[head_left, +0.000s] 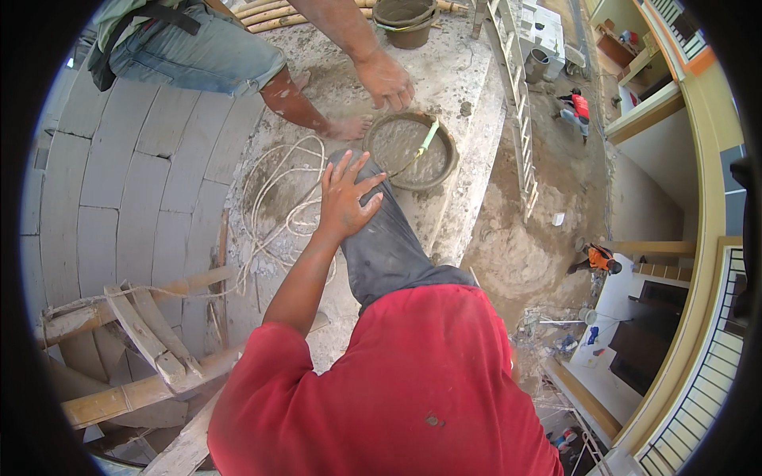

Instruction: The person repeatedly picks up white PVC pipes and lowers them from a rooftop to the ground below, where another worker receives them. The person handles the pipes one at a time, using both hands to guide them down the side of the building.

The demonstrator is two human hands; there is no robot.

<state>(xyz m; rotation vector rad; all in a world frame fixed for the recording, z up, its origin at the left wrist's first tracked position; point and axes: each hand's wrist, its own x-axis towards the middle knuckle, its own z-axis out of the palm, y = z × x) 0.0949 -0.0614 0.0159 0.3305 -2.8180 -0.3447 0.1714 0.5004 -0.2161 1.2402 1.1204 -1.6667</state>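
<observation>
My left hand [347, 194] rests on my dark-trousered knee, fingers spread and holding nothing. My right hand is out of sight behind my red-shirted body. Just beyond the knee is a round, shallow black tub [389, 139] of grey wet mix, with a tool [429, 136] with a pale green handle lying across it. A loose pale rope [258, 214] lies coiled left of my knee. A co-worker's hand [385, 79] hangs above the tub, fingers bent; their bare foot [349, 127] is on the dusty ledge [468, 87] beside it.
A block wall [135, 190] and wooden planks [147, 333] are at left. A bucket [403, 22] stands at the top, beside bamboo poles [266, 16]. A ladder [520, 119] leans past the ledge's right edge. Two workers [578, 115] [602, 259] are far below.
</observation>
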